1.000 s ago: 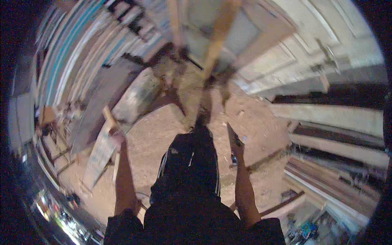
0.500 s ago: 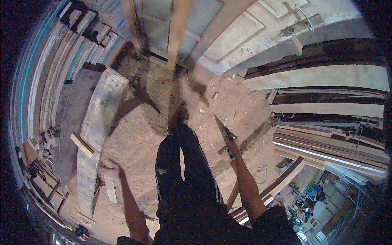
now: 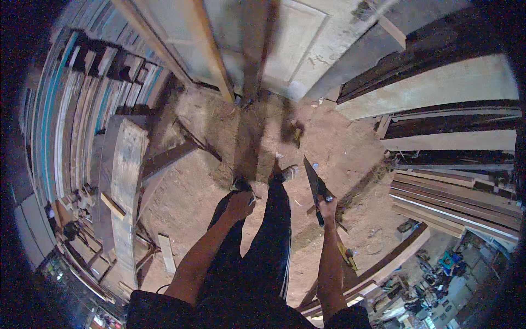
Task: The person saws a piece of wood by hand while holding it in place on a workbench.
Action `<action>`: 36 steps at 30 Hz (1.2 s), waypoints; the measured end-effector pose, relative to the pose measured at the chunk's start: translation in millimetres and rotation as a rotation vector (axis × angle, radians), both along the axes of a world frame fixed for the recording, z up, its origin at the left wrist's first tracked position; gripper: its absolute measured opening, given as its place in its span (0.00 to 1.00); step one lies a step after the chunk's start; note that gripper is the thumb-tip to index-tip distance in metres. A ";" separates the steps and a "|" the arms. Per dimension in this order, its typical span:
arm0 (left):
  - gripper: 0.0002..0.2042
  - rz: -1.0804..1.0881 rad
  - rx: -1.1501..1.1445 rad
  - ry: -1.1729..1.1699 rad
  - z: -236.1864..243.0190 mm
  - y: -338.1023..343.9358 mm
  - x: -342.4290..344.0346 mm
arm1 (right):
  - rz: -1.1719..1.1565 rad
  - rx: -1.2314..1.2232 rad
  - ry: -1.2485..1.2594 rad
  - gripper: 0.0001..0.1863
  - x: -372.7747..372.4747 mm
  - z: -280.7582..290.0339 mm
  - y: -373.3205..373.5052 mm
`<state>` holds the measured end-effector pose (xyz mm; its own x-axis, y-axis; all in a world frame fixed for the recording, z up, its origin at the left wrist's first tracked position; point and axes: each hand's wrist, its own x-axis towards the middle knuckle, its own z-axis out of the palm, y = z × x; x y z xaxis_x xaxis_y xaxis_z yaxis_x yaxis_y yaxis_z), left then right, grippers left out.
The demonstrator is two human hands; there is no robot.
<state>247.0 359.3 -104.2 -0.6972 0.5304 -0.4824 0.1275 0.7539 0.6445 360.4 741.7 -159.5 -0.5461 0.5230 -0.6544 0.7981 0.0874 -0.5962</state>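
My right hand is wrapped round the handle of a hand saw, whose tapered dark blade points up and away from me. Over my left thigh hangs my left hand, its fingers closed. A small pale bit shows at those fingers, too small to name. To my left stands a bench topped by a long worn plank. Across the plank lies a short piece of wood; neither hand touches it.
Boards stand stacked at the far left. A panelled door and upright timbers are ahead. Long planks and a lumber pile fill the right. A pale board leans by the bench; tools lie lower right.
My left hand has come away from beside the plank, rightward to in front of my thigh. The view has shifted, and my feet now stand apart. The saw stays in my right hand.
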 end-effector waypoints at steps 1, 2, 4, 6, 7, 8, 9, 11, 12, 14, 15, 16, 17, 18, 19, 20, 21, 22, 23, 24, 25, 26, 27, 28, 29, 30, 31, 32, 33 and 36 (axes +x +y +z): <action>0.12 0.044 0.040 0.058 11.9 33.9 -21.3 | -0.016 0.036 0.005 0.08 23.0 -27.5 23.1; 0.12 0.023 0.044 0.075 -2.6 50.2 -27.7 | -0.016 0.060 0.015 0.08 39.6 -54.6 41.3; 0.12 0.003 0.008 0.105 -62.2 55.9 -29.9 | 0.124 0.164 0.016 0.11 9.9 -58.3 26.9; 0.14 0.004 -0.124 -0.044 -109.7 64.2 -40.2 | 0.173 0.049 0.114 0.20 -47.1 -17.2 16.4; 0.15 -0.025 -0.136 -0.070 -126.7 82.6 -48.1 | 0.200 0.092 0.115 0.22 -42.8 -28.1 26.4; 0.15 -0.056 -0.131 -0.086 -146.2 103.9 -56.2 | 0.230 0.134 0.114 0.25 -38.5 -39.1 35.2; 0.15 -0.079 -0.134 -0.090 -164.1 122.1 -61.9 | 0.220 0.123 0.173 0.26 -39.5 -46.0 38.9; 0.16 -0.122 -0.121 -0.095 -196.5 157.7 -73.2 | 0.196 0.098 0.229 0.28 -49.6 -43.7 44.4; 0.17 -0.140 -0.109 -0.097 -212.0 177.0 -78.0 | 0.178 0.088 0.222 0.29 -53.2 -44.1 48.0; 0.17 -0.165 -0.085 -0.103 -244.8 211.8 -87.7 | 0.130 0.072 0.056 0.31 -52.6 -56.1 52.3; 0.18 -0.177 -0.069 -0.103 -263.4 231.3 -91.3 | 0.103 0.088 0.099 0.31 -47.0 -67.9 54.9; 0.18 -0.181 -0.061 -0.105 -283.8 244.0 -92.8 | 0.081 0.100 0.142 0.32 -40.5 -80.4 56.1; 0.19 -0.179 -0.061 -0.100 -303.5 253.0 -93.1 | 0.060 0.112 0.183 0.32 -34.1 -93.3 56.8; 0.19 -0.171 -0.063 -0.094 -326.5 259.0 -94.0 | 0.076 0.103 0.089 0.32 -36.4 -93.2 58.7; 0.20 -0.150 -0.080 -0.082 -347.8 255.9 -94.7 | 0.103 0.078 0.001 0.32 -47.7 -77.6 58.9; 0.20 -0.140 -0.089 -0.067 -368.8 258.7 -95.8 | 0.126 0.063 -0.088 0.32 -55.6 -68.8 64.1; 0.21 -0.126 -0.092 -0.050 -388.1 262.7 -95.0 | 0.075 0.030 -0.028 0.32 -53.4 -67.0 66.9; 0.21 -0.119 -0.095 -0.033 -408.0 267.1 -96.4 | 0.019 -0.002 0.030 0.32 -48.2 -67.5 66.9; 0.22 -0.106 -0.097 -0.018 -425.8 269.5 -94.2 | -0.038 -0.033 0.089 0.32 -42.8 -69.3 66.6; 0.22 -0.093 -0.096 0.005 -443.5 272.4 -96.5 | -0.042 -0.031 0.059 0.32 -38.2 -73.9 66.2; 0.23 -0.083 -0.091 0.029 -461.1 276.2 -99.3 | -0.046 -0.032 0.024 0.32 -31.4 -78.6 66.7; 0.23 -0.072 -0.088 0.054 -478.6 280.4 -102.2 | -0.049 -0.034 -0.009 0.31 -26.7 -80.6 66.6; 0.24 -0.052 -0.099 0.100 -496.2 271.9 -111.1 | -0.023 -0.026 -0.007 0.30 -30.5 -77.1 65.0; 0.24 -0.053 -0.089 0.122 -512.6 278.4 -113.9 | -0.033 -0.023 -0.001 0.30 -32.8 -72.3 66.9; 0.25 -0.045 -0.083 0.144 -526.9 282.4 -116.1 | -0.042 -0.020 0.007 0.29 -36.1 -68.6 69.1; 0.25 -0.052 -0.061 0.147 -539.2 298.2 -114.0 | -0.057 -0.003 -0.001 0.29 -34.2 -67.3 70.6; 0.26 -0.044 -0.066 0.173 -547.0 297.2 -120.3 | -0.086 -0.034 -0.108 0.30 -29.5 -69.4 68.2; 0.26 -0.039 -0.074 0.190 -555.5 295.6 -123.7 | -0.099 -0.041 -0.094 0.30 -27.9 -70.6 66.2; 0.27 -0.033 -0.070 0.201 -563.9 296.1 -123.4 | -0.116 -0.042 -0.081 0.30 -26.8 -70.8 66.1; 0.28 -0.037 -0.079 0.226 -583.5 297.6 -121.6 | -0.168 -0.054 -0.089 0.30 -24.6 -70.8 67.5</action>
<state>125.3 656.9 -687.7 -0.7732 0.5241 -0.3570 0.2902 0.7930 0.5356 335.8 809.2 -230.3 -0.3933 0.5646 -0.7257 0.8484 -0.0813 -0.5230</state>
